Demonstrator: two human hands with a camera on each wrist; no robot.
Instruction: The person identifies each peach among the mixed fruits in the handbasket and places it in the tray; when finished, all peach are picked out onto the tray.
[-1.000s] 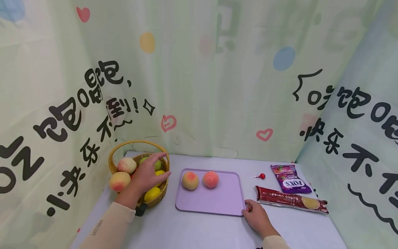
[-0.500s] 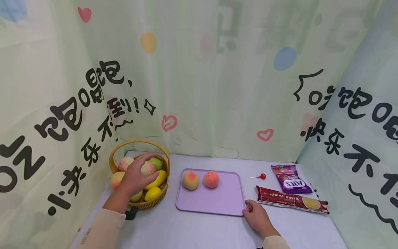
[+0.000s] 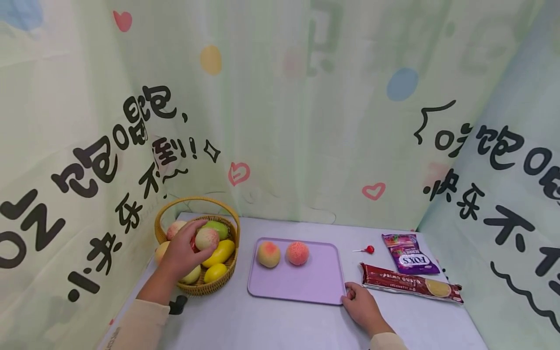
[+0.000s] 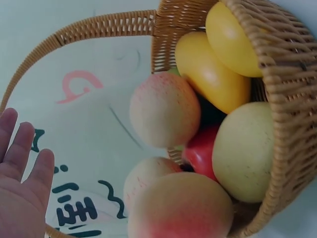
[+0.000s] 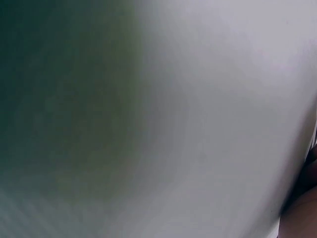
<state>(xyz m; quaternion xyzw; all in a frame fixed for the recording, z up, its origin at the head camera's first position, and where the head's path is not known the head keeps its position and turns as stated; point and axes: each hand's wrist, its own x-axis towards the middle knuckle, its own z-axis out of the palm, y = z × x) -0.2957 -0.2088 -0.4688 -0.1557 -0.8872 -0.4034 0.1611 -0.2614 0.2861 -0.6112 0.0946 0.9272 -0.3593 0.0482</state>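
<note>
My left hand [image 3: 178, 255] hovers over the wicker basket [image 3: 199, 290] at the left, fingers spread around a whitish-pink peach [image 3: 207, 239]. In the left wrist view, the straight fingers [image 4: 39, 168] stand apart from that peach [image 4: 165, 110]. Also in the basket are yellow lemons [image 4: 237, 42], a yellow mango-like fruit [image 4: 213, 69], a pale green round fruit [image 4: 245, 151], a red fruit [image 4: 203, 151] and other peaches [image 4: 181, 208]. My right hand [image 3: 362, 307] grips the near right corner of the lilac tray [image 3: 293, 287], which bears two peaches [image 3: 269, 254].
Right of the tray lie a red lollipop [image 3: 369, 249], a purple Fox's candy bag [image 3: 409, 255] and a long dark-red biscuit pack [image 3: 411, 282]. The basket's tall handle [image 3: 197, 198] arches over the fruit. Printed curtains [image 3: 280, 121] surround the white table [image 3: 262, 323].
My left hand has drawn back left and toward me across the basket, bringing the whitish-pink peach and the yellow fruit into view. My right hand stays at the tray corner.
</note>
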